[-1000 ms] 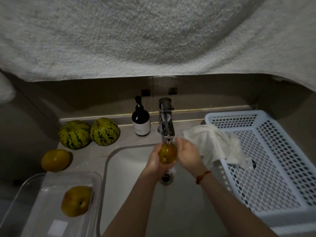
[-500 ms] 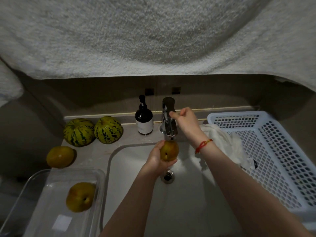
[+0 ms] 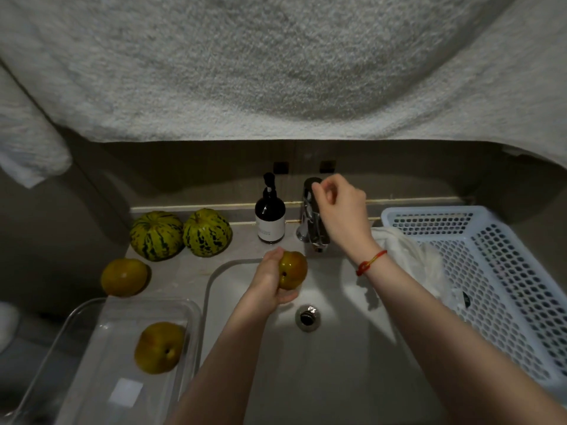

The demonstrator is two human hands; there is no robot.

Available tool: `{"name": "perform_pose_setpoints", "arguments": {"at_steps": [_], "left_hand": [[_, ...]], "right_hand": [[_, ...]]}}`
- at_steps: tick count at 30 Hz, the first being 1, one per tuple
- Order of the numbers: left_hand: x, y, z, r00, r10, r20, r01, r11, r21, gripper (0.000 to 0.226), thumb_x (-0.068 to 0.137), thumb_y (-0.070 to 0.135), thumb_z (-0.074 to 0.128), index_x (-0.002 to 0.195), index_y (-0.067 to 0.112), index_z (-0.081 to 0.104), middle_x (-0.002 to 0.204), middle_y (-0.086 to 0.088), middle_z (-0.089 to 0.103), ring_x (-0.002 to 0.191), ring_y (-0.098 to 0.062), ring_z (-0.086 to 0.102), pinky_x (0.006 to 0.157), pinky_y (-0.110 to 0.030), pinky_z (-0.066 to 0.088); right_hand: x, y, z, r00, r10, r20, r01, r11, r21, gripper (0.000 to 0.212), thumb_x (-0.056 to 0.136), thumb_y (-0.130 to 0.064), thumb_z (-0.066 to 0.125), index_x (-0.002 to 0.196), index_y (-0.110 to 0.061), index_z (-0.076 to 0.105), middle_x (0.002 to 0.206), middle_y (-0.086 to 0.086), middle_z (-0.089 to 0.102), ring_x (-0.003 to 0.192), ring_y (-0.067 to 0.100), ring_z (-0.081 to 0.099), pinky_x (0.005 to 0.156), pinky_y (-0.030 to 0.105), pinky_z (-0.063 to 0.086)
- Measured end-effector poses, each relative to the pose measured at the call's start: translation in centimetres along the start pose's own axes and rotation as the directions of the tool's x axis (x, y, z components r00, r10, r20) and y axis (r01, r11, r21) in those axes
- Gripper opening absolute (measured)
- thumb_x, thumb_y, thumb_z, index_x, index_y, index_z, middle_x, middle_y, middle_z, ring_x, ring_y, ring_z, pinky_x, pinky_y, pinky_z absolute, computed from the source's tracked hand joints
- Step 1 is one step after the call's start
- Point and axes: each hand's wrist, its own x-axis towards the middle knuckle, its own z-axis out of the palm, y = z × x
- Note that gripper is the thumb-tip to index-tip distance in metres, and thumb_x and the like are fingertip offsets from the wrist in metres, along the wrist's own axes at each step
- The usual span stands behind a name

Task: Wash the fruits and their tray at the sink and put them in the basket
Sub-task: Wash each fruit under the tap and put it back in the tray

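Note:
My left hand (image 3: 265, 282) grips a yellow-red round fruit (image 3: 294, 269) over the back of the white sink (image 3: 337, 372), just below the spout. Above it, my right hand (image 3: 340, 210) reaches the chrome faucet (image 3: 311, 231), its curled fingers pinching the top of the handle. I see no water stream. A similar fruit (image 3: 159, 346) lies in the clear plastic tray (image 3: 89, 314) at the left. An orange-yellow fruit (image 3: 124, 277) and two striped green melons (image 3: 156, 234) (image 3: 207, 231) sit on the counter. The white perforated basket (image 3: 521, 271) stands to the right of the sink.
A dark soap pump bottle (image 3: 270, 216) stands left of the faucet. A white cloth (image 3: 408, 256) hangs over the basket's near-left rim. A large grey towel (image 3: 276, 65) hangs overhead and hides the wall. The drain (image 3: 307, 317) sits mid-sink.
My right hand left the fruit and rose to the faucet handle. The water stream seen a second ago is gone. My left hand keeps hold of the fruit.

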Motion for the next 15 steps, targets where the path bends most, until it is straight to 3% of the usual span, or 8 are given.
{"name": "perform_pose_setpoints", "arguments": {"at_steps": [5, 8, 10, 15], "left_hand": [[-1.3, 2.8, -1.6, 0.996, 0.090, 0.018, -0.089, 0.996, -0.032, 0.024, 0.096, 0.037, 0.046, 0.119, 0.033, 0.053, 0.106, -0.005, 0.047, 0.082, -0.025, 0.054, 0.061, -0.034, 0.045], [-1.8, 5.0, -1.9, 0.988, 0.146, 0.056, -0.137, 0.980, -0.141, 0.020, 0.096, 0.025, 0.049, 0.116, 0.030, 0.050, 0.100, -0.005, 0.049, 0.083, -0.026, 0.054, 0.060, -0.037, 0.046], [-2.0, 6.2, -2.0, 0.980, 0.186, 0.074, -0.169, 0.968, -0.187, 0.024, 0.095, 0.021, 0.049, 0.119, 0.027, 0.050, 0.105, -0.007, 0.051, 0.087, -0.029, 0.055, 0.065, -0.040, 0.047], [-2.1, 8.3, -0.9, 0.977, 0.203, 0.066, -0.178, 0.945, -0.274, 0.035, 0.096, 0.019, 0.046, 0.130, 0.025, 0.046, 0.126, -0.016, 0.047, 0.105, -0.034, 0.050, 0.074, -0.042, 0.045]], "right_hand": [[2.3, -2.9, 1.4, 0.979, -0.032, 0.203, 0.048, 0.996, -0.075, 0.020, 0.091, -0.023, 0.059, 0.100, -0.009, 0.069, 0.074, 0.000, 0.062, 0.070, 0.008, 0.055, 0.064, 0.011, 0.036], [4.3, -4.2, 2.6, 0.938, 0.046, 0.343, -0.003, 0.992, -0.125, 0.032, 0.090, -0.024, 0.061, 0.113, -0.002, 0.065, 0.108, 0.015, 0.066, 0.100, 0.022, 0.063, 0.086, 0.025, 0.048], [5.5, -4.8, 3.3, 0.908, 0.107, 0.405, -0.031, 0.981, -0.189, 0.037, 0.088, -0.026, 0.064, 0.114, 0.000, 0.063, 0.115, 0.018, 0.063, 0.108, 0.028, 0.060, 0.095, 0.035, 0.048], [7.4, -5.5, 4.4, 0.864, 0.174, 0.473, -0.028, 0.953, -0.300, 0.038, 0.083, -0.028, 0.069, 0.106, 0.001, 0.063, 0.111, 0.018, 0.062, 0.101, 0.030, 0.062, 0.090, 0.039, 0.052]]}}
